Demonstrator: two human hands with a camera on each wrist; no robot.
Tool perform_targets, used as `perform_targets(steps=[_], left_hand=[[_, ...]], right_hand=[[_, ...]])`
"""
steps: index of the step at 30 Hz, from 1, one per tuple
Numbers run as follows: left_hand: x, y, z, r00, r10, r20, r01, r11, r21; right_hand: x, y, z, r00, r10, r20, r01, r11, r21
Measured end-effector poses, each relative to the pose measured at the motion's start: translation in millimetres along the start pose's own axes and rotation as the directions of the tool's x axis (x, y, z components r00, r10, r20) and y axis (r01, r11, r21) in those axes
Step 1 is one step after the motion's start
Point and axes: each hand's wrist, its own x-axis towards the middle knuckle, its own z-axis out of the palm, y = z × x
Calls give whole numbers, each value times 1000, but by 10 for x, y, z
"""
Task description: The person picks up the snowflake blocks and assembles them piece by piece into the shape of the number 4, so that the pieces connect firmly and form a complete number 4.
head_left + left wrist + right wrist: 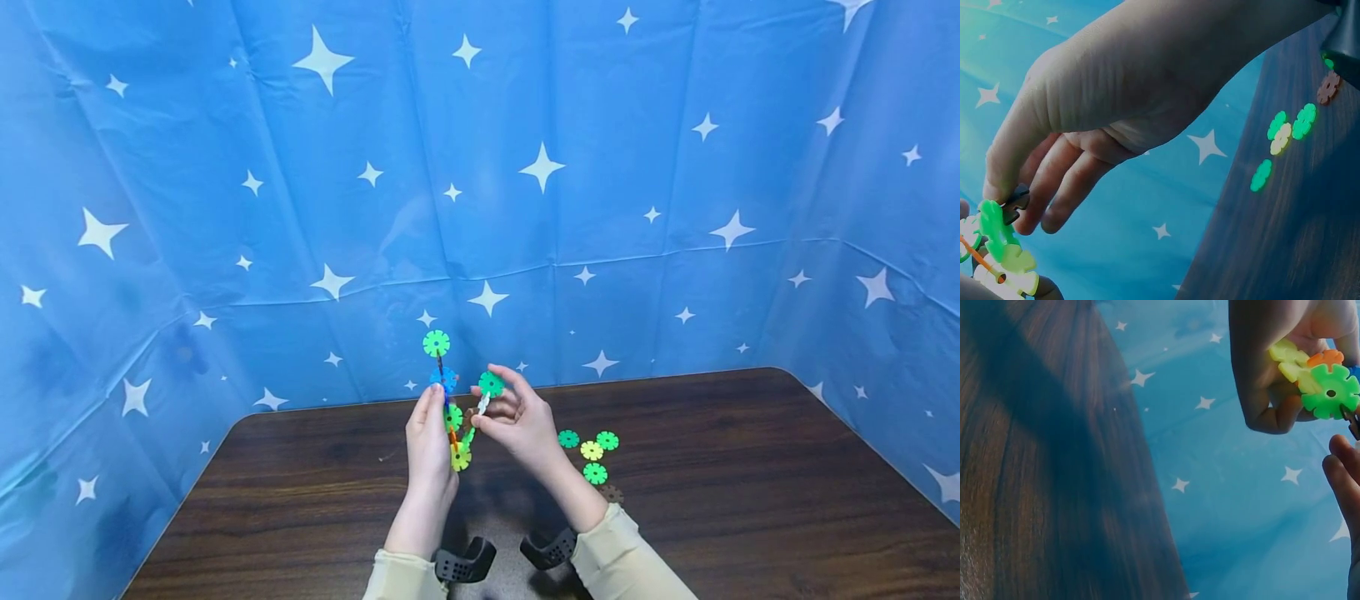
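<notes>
A chain of slotted plastic discs, the snowflake building kind, is held above the table between both hands. My left hand [431, 437] grips its middle, near a blue disc [444, 380], with a green disc [437, 342] standing at the top end. Lower down are an orange disc [1326, 359] and a yellow disc [461, 457]. My right hand [531, 423] pinches the other side at a white disc [483, 404], above which a darker green disc [491, 384] shows. A brown disc [470, 419] sits between the hands, joined to a bright green disc [1331, 392].
On the dark wooden table [285, 492], right of the right forearm, lie several loose discs: green ones, a yellow disc [592, 451] and a brown disc [612, 494]. A blue star-printed curtain [495, 225] hangs behind the table. Black wrist cameras sit on both wrists.
</notes>
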Motion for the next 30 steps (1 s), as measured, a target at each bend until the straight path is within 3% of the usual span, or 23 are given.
perform_targets(steps=[9,19,30], left_hand=[[-3,7,12,1000,7,-11,-7,1000,-5],[-21,16,0,1000,4,12,-4,1000,4],[-12,10,-20,1000,3,14,-3,1000,9]], right_hand=[[-65,-245,24,976,-217,-5,211,956,-202],[-66,-241,31,986,-166,-7,164,979,-123],[-62,-183,43,962,-272,-2,268,951,-155]])
